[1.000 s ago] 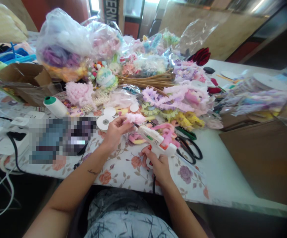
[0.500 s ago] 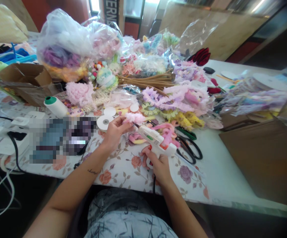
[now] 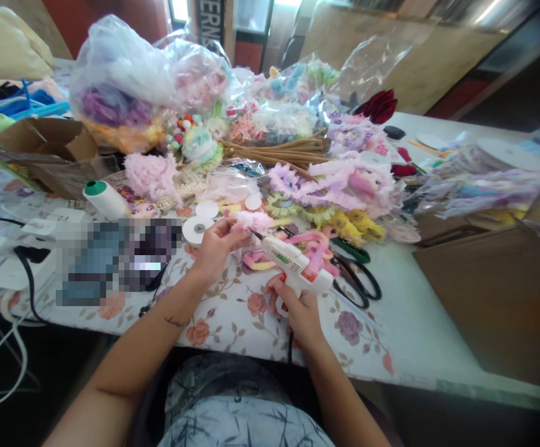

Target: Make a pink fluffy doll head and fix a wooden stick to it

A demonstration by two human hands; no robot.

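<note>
My right hand (image 3: 297, 307) is wrapped round the grip of a white hot glue gun (image 3: 288, 261) with a red trigger. Its dark nozzle points up and left, right at a fluffy pink piece (image 3: 253, 220) pinched in the fingers of my left hand (image 3: 217, 245). Whether the nozzle tip touches the fluff I cannot tell. Just beyond the gun lie pink fuzzy strips (image 3: 316, 248) and black-handled scissors (image 3: 365, 282). A white ribbon spool (image 3: 195, 230) rests beside my left hand.
Clear plastic bags (image 3: 115, 81) of fluffy material heap up at the back, near brown stems (image 3: 279, 152). A thread cone (image 3: 106, 198) and small brown box (image 3: 50, 155) stand left. A large cardboard box (image 3: 488, 298) sits at the right. Cables (image 3: 30, 279) trail at the left edge.
</note>
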